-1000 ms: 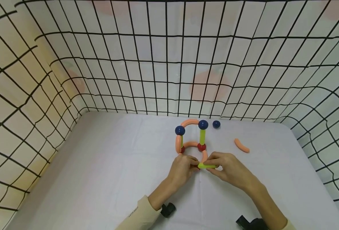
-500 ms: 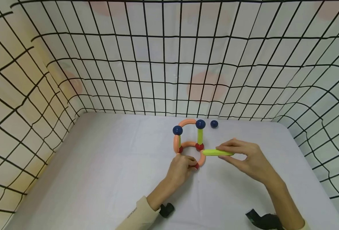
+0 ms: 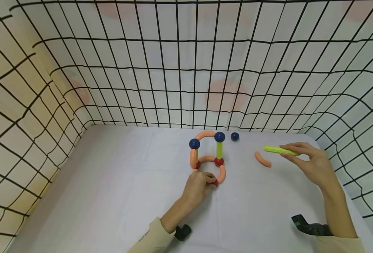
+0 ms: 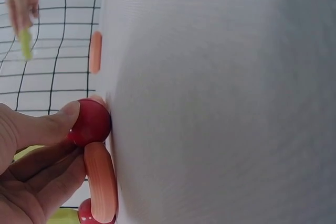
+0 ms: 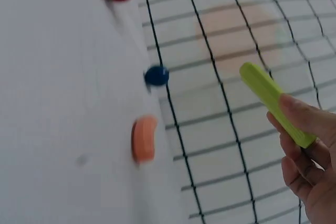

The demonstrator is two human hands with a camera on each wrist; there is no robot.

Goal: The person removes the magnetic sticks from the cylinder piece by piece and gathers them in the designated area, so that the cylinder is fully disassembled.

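My left hand (image 3: 198,186) pinches a red ball (image 4: 93,123) at the near corner of a ball-and-rod structure on the table. Curved orange rods (image 3: 222,174) join red balls along its base. Two yellow-green rods (image 3: 219,150) stand upright from the base, topped by dark blue balls (image 3: 219,137) with an orange curved rod (image 3: 205,134) between them. Off to the right, my right hand (image 3: 313,163) holds a loose yellow-green rod (image 3: 275,150) between thumb and fingers, raised above the table. In the right wrist view that rod (image 5: 265,90) points away from the fingers.
A loose dark blue ball (image 3: 235,136) lies behind the structure to the right. One loose curved orange rod (image 3: 263,160) lies between the structure and my right hand. Black wire mesh (image 3: 180,73) walls surround the white table (image 3: 126,168) at the back and sides.
My right hand has carried the yellow-green rod from the near corner of the structure up and out to the right. My left hand stays on the red ball.
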